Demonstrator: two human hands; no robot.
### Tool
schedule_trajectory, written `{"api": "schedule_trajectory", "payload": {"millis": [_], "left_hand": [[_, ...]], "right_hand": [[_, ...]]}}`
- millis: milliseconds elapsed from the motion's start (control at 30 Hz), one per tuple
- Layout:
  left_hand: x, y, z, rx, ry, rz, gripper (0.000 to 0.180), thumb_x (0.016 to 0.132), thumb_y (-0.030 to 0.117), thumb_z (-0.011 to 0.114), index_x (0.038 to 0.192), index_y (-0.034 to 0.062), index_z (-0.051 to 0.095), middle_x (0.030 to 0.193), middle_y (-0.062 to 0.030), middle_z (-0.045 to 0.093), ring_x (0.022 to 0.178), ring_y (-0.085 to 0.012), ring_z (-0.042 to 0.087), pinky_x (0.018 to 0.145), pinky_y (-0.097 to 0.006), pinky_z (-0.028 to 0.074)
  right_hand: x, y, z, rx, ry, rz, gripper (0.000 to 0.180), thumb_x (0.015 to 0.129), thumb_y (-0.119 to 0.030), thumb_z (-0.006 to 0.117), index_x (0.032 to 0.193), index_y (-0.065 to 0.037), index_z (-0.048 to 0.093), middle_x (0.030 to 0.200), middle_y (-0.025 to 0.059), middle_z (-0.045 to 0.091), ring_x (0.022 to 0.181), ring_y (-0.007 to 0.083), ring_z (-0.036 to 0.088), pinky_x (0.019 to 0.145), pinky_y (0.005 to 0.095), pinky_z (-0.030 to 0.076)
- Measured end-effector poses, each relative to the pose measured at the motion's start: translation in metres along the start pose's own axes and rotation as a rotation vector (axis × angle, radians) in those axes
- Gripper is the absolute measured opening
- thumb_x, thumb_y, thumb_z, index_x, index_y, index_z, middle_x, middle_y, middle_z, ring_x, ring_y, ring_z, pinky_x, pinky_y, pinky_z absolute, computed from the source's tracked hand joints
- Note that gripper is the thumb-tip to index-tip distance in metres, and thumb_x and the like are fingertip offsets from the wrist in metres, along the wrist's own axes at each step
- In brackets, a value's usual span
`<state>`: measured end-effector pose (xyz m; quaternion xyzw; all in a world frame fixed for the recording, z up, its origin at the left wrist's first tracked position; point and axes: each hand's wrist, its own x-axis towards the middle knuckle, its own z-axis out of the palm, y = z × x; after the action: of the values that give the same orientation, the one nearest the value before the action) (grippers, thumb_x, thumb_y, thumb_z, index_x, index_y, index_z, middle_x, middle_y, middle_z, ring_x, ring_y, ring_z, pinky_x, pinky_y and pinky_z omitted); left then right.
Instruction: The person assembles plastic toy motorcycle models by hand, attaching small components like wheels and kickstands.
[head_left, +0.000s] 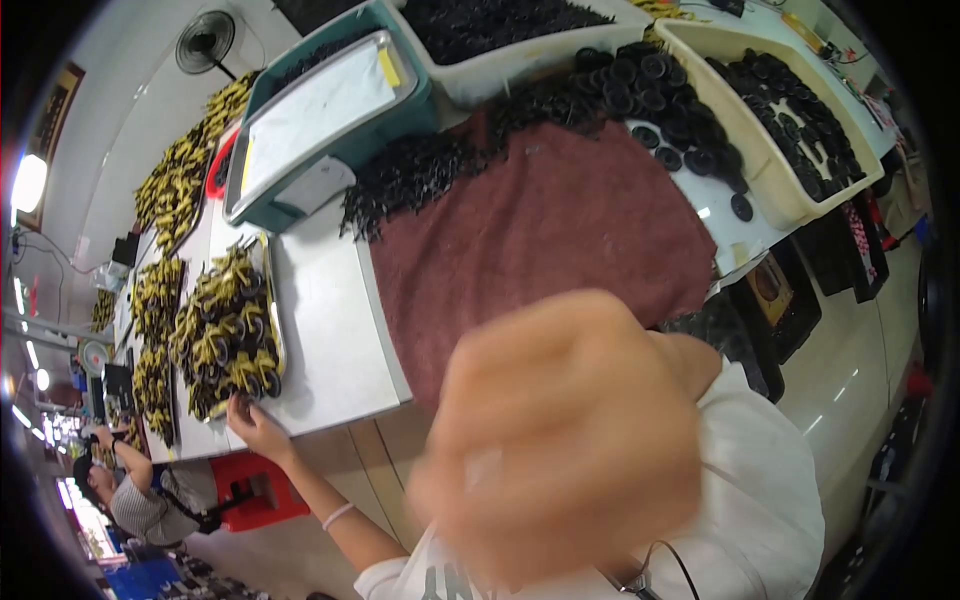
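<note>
1. Far left: heaps of yellow-and-black pieces [178, 185] run down the tabletop [320, 330]. Another person [130, 495] is working at the far end.
2. The metal tray [273, 330] is piled full of the same yellow-and-black pieces. Left hand [240, 412] is at the tray's near corner with fingers on the pile edge. Can't tell if it grips a piece or only touches.
3. A red stool [258, 492] stands below that hand.
4. The teal bin [390, 125] has a flat white tray on top. A loose pile of small black parts [405, 180] lies just beside it, spilling onto the red cloth [560, 230].
5. The cloth's middle is bare, with nothing in work on it.
6. Right hand [565, 435] is up close to the camera and blurred. Open or closed: can't tell, and nothing visible in it.
7. Right: black round discs [655, 95] are heaped on the tabletop, with more in the beige bin [790, 205].
8. Judgement: lots of yellow-and-black pieces are stacked left, and big black stock is still unused right. Well along, far from finished.
</note>
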<state>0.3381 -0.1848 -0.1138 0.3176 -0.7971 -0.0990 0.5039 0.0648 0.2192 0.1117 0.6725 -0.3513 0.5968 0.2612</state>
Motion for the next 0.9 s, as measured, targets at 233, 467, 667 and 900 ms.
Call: {"api": "schedule_trajectory", "payload": {"millis": [233, 467, 667, 900], "left_hand": [[0.003, 0.032, 0.002, -0.067, -0.013, -0.311, 0.035, 0.09, 0.001, 0.045, 0.125, -0.0044, 0.051, 0.125, -0.0138, 0.05, 0.112, -0.0259, 0.052, 0.097, -0.035, 0.042], [-0.001, 0.037, -0.002, -0.075, 0.011, -0.374, 0.04, 0.087, -0.004, 0.038, 0.124, -0.0039, 0.053, 0.131, -0.013, 0.05, 0.115, -0.025, 0.053, 0.092, -0.034, 0.045], [-0.005, 0.017, -0.009, -0.048, 0.037, -0.337, 0.04, 0.085, -0.003, 0.037, 0.121, -0.0043, 0.054, 0.125, -0.0129, 0.056, 0.113, -0.0253, 0.054, 0.091, -0.035, 0.044], [-0.002, 0.027, 0.004, -0.014, 0.077, -0.335, 0.037, 0.085, -0.003, 0.039, 0.118, -0.0028, 0.056, 0.115, -0.0119, 0.059, 0.101, -0.0241, 0.055, 0.09, -0.034, 0.044]], "right_hand": [[-0.119, 0.011, -0.067, -0.71, -0.532, 0.666, 0.027, 0.069, -0.003, 0.064, 0.095, -0.007, 0.064, 0.11, 0.0075, 0.061, 0.098, 0.0275, 0.059, 0.083, 0.0381, 0.047], [-0.14, 0.014, -0.083, -0.816, -0.564, 0.958, 0.03, 0.08, -0.017, 0.066, 0.109, -0.009, 0.062, 0.122, 0.0102, 0.056, 0.114, 0.0278, 0.053, 0.096, 0.0415, 0.039], [-0.139, 0.017, -0.08, -0.807, -0.539, 0.996, 0.028, 0.08, -0.017, 0.067, 0.106, -0.01, 0.064, 0.12, 0.0081, 0.057, 0.111, 0.0263, 0.055, 0.094, 0.0405, 0.04], [-0.142, 0.013, -0.08, -0.847, -0.506, 1.011, 0.027, 0.078, -0.016, 0.068, 0.104, -0.009, 0.065, 0.119, 0.0074, 0.059, 0.112, 0.0254, 0.055, 0.095, 0.04, 0.04]]}}
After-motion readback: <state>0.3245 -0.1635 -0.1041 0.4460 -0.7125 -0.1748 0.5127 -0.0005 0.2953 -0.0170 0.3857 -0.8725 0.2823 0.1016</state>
